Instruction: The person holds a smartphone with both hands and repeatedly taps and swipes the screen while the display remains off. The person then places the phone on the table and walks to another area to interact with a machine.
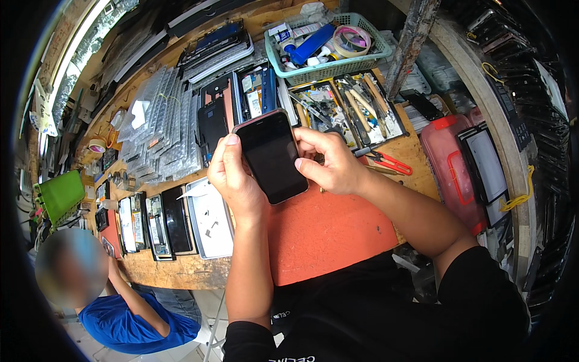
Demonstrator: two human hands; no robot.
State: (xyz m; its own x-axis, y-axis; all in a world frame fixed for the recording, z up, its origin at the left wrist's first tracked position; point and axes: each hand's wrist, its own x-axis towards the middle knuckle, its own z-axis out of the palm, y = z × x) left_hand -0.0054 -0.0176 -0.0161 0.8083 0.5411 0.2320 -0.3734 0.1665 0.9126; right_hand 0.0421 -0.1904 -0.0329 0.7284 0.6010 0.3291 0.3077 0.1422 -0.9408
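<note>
A smartphone point(271, 158) with a dark screen is held up between my two hands, tilted a little, above a red-orange work mat point(325, 235). My left hand point(234, 172) grips its left edge, the thumb near the upper corner. On the other side my right hand point(329, 160) has its thumb at the right edge of the screen and its fingers behind the phone. The phone's back is hidden from view. Just right of my right hand lie red-handled pliers point(391, 163) on the wooden bench.
Beyond the phone stands a tool tray point(368, 108) of tweezers and screwdrivers, with a green basket point(329, 71) behind it. Opened devices point(158, 226) and a white tray point(208, 211) of small parts lie left. A red case point(449, 163) stands right. A person in blue point(129, 320) sits at lower left.
</note>
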